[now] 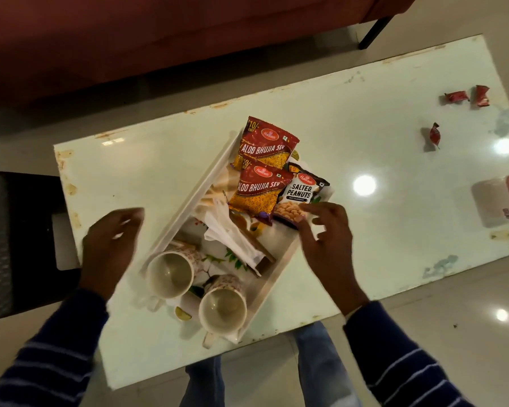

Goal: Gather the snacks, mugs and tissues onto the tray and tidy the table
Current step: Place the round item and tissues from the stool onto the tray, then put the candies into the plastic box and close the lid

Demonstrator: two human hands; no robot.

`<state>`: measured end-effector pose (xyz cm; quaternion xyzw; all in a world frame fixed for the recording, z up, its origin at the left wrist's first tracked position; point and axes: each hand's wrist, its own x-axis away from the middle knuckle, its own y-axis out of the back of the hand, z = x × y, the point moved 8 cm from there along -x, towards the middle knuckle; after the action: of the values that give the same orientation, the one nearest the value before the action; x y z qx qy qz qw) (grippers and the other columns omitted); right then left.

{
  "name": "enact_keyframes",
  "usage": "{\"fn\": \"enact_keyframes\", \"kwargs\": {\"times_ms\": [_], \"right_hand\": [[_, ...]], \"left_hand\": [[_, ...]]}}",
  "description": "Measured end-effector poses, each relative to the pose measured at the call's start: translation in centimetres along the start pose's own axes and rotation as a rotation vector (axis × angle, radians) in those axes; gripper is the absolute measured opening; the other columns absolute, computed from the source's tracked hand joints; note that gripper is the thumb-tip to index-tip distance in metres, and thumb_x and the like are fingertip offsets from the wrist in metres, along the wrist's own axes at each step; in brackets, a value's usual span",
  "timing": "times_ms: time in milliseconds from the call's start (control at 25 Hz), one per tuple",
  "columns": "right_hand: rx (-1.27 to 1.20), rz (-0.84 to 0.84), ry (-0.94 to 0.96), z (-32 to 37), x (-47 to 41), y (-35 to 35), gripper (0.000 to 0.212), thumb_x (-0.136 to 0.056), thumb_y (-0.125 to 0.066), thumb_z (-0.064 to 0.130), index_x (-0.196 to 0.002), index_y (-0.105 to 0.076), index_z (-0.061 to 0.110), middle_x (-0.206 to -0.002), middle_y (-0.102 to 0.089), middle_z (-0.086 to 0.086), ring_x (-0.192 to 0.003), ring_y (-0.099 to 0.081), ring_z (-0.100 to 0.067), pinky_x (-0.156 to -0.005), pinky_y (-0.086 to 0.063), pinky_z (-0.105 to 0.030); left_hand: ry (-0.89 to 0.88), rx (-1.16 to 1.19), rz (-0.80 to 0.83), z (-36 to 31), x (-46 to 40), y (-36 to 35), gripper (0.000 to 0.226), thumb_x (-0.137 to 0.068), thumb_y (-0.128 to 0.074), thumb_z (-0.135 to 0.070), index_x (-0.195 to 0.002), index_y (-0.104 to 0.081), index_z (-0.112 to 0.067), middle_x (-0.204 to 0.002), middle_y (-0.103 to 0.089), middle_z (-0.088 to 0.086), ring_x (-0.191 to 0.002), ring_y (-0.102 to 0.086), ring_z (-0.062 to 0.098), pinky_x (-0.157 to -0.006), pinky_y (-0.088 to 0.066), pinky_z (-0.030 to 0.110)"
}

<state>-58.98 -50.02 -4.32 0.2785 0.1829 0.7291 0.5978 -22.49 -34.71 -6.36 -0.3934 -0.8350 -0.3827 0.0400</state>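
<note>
**Hands at the loaded tray, wrappers left to clear**

Fingers of the right hand [325, 230] are spread and loosely curled over the near corner of the black-and-white salted peanuts packet [299, 198]; whether they pinch it or only touch it I cannot tell. The left hand [112, 245] is motion-blurred, hovering open just beside the tray's left rim and holding nothing.

The packet lies in the white rectangular tray with a floral base [194, 198], which sits askew on the pale glossy low table [365, 127]. Beside the peanuts lie two red-and-yellow aloo bhujia sev packets [262, 171], overlapping. Crumpled white tissues [232, 239] fill the middle, and two cream patterned ceramic mugs [194, 289] stand upright at the near end.

Gathering looks nearly finished, this seeming a last adjustment of the snacks. Three small crumpled red wrappers [465, 98] remain well apart at the table's far right end, and a pink-and-white box [500, 201] sits at the right edge. Next, probably, a reach across for those wrappers.
</note>
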Motion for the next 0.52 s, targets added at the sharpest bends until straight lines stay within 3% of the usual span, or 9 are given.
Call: {"fn": "enact_keyframes", "kwargs": {"times_ms": [80,120,160,200,280,320,400,440,520], "right_hand": [[0.048,-0.028,-0.077,-2.9,-2.8,2.4,0.027,-0.088,-0.068,0.013,-0.116,-0.066,0.016,-0.111,-0.057,0.001,-0.086,-0.064,-0.016,-0.069,-0.045,-0.003],[0.084,-0.024,-0.120,-4.4,-4.3,3.3,0.028,-0.089,-0.066,0.012,-0.117,-0.066,0.015,-0.111,-0.061,-0.003,-0.078,-0.063,-0.013,-0.071,-0.046,-0.001],[0.121,-0.010,-0.159,-5.8,-5.9,3.8,0.028,-0.090,-0.065,0.013,-0.117,-0.066,0.016,-0.112,-0.064,-0.005,-0.073,-0.062,-0.012,-0.079,-0.048,-0.006],[0.148,0.009,-0.186,-7.0,-7.3,4.2,0.027,-0.091,-0.063,0.014,-0.117,-0.068,0.016,-0.112,-0.066,-0.007,-0.073,-0.064,-0.014,-0.088,-0.052,-0.019],[0.159,0.077,-0.199,-8.3,-9.7,4.0,0.025,-0.092,-0.059,0.012,-0.115,-0.070,0.014,-0.109,-0.070,-0.008,-0.090,-0.068,-0.023,-0.096,-0.051,-0.040],[0.143,0.137,-0.202,-8.6,-10.5,3.4,0.026,-0.092,-0.058,0.011,-0.113,-0.071,0.013,-0.108,-0.071,-0.009,-0.097,-0.068,-0.027,-0.096,-0.051,-0.044],[0.099,0.274,-0.214,-8.4,-11.4,2.0,0.025,-0.092,-0.056,0.010,-0.110,-0.073,0.010,-0.107,-0.072,-0.013,-0.099,-0.068,-0.032,-0.092,-0.054,-0.049],[0.091,0.332,-0.217,-8.1,-11.5,1.4,0.024,-0.092,-0.056,0.009,-0.108,-0.073,0.009,-0.105,-0.073,-0.015,-0.096,-0.069,-0.034,-0.088,-0.055,-0.051],[0.095,0.390,-0.216,-7.5,-11.6,0.9,0.022,-0.092,-0.056,0.009,-0.103,-0.074,0.008,-0.098,-0.074,-0.016,-0.088,-0.070,-0.036,-0.081,-0.057,-0.053]], "left_hand": [[0.211,0.125,-0.038,5.5,1.7,2.3,0.025,-0.099,-0.056,-0.023,-0.120,-0.065,-0.013,-0.120,-0.066,0.018,-0.098,-0.063,0.021,-0.084,-0.049,0.034],[0.318,0.189,-0.027,8.0,3.0,2.6,0.029,-0.101,-0.052,-0.020,-0.126,-0.060,-0.009,-0.124,-0.063,0.020,-0.097,-0.061,0.022,-0.086,-0.047,0.037],[0.427,0.227,-0.011,10.3,4.6,2.7,0.032,-0.103,-0.047,-0.018,-0.132,-0.056,-0.006,-0.125,-0.062,0.018,-0.094,-0.060,0.020,-0.089,-0.044,0.040],[0.536,0.247,0.002,12.2,6.2,2.5,0.035,-0.104,-0.043,-0.017,-0.137,-0.051,-0.006,-0.118,-0.066,0.012,-0.089,-0.061,0.017,-0.093,-0.040,0.041],[0.725,0.328,0.006,14.8,9.7,1.3,0.034,-0.106,-0.036,-0.016,-0.136,-0.053,-0.013,-0.096,-0.073,0.000,-0.077,-0.067,0.012,-0.098,-0.038,0.039],[0.796,0.395,-0.003,15.5,11.3,0.3,0.033,-0.106,-0.033,-0.014,-0.127,-0.058,-0.018,-0.095,-0.073,0.001,-0.073,-0.069,0.012,-0.096,-0.042,0.036],[0.889,0.519,-0.017,15.4,14.3,-2.2,0.031,-0.106,-0.031,-0.015,-0.107,-0.061,-0.025,-0.094,-0.072,0.005,-0.068,-0.073,0.012,-0.076,-0.059,0.028],[0.916,0.576,-0.008,15.0,15.4,-3.7,0.028,-0.106,-0.033,-0.017,-0.106,-0.060,-0.025,-0.091,-0.074,0.002,-0.067,-0.074,0.011,-0.067,-0.061,0.027],[0.905,0.631,0.014,14.0,16.9,-6.1,0.024,-0.105,-0.038,-0.016,-0.113,-0.059,-0.024,-0.092,-0.075,-0.006,-0.075,-0.074,0.010,-0.070,-0.062,0.031]]}}
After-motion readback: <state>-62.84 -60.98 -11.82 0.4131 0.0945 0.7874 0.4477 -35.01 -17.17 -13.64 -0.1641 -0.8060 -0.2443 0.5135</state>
